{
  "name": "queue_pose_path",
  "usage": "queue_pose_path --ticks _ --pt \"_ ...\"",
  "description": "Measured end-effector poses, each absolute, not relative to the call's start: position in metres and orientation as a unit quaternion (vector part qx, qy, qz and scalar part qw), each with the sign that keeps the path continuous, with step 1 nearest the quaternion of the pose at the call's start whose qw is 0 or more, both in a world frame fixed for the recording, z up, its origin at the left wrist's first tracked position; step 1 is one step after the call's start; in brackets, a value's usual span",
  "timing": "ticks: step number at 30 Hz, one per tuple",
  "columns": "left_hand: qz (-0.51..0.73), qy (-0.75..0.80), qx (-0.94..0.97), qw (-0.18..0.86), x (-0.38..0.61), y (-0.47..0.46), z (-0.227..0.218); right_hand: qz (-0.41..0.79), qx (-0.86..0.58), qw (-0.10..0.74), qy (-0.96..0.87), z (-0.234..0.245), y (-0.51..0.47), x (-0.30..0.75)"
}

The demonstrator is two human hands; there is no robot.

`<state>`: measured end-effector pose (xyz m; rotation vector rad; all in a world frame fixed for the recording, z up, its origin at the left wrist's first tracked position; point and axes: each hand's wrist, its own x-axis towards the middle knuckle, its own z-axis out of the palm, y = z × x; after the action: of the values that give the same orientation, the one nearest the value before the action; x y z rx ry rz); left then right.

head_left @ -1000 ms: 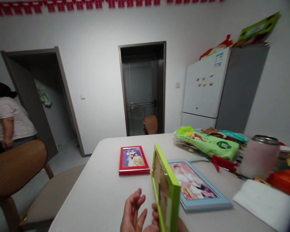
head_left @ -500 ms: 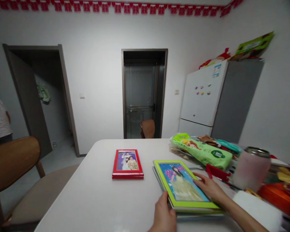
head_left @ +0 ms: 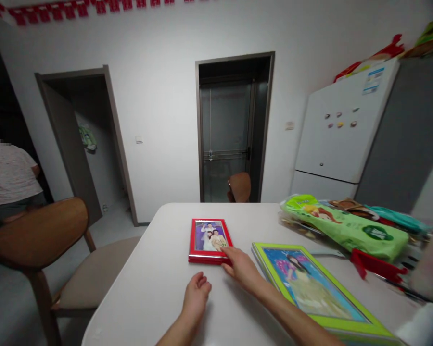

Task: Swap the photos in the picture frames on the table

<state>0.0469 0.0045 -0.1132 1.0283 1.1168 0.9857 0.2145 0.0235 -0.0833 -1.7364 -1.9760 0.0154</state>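
Note:
A red picture frame with a photo of several people in it lies flat on the white table; its thick front edge looks like more than one layer. My right hand grips its front right corner, fingers on top and thumb at the front edge. Just in front of the frame, my left hand hovers without touching it, fingers loosely bent and holding nothing. To the right lies a larger lime-green picture frame with a photo of a person in a yellow dress. My right forearm crosses over its left side.
A green packet, a red plastic object and a blurred pinkish jar crowd the table's right side. A wooden chair stands at the left, near a person. Behind are a fridge and another chair.
Both hands have let go of the lime-green frame and moved left. My right hand has taken hold of the red frame's corner. The camera view has turned and tilted.

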Motion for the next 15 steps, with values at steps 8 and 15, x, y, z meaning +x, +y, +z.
queue_pose_path --ticks 8,15 --pt "0.491 0.437 0.341 0.672 0.018 -0.006 -0.11 -0.003 -0.599 0.22 -0.77 -0.077 0.022 0.154" --pt "0.585 0.32 0.399 0.629 0.019 -0.042 -0.08 0.123 -0.569 0.32 -0.747 -0.069 -0.059 0.135"
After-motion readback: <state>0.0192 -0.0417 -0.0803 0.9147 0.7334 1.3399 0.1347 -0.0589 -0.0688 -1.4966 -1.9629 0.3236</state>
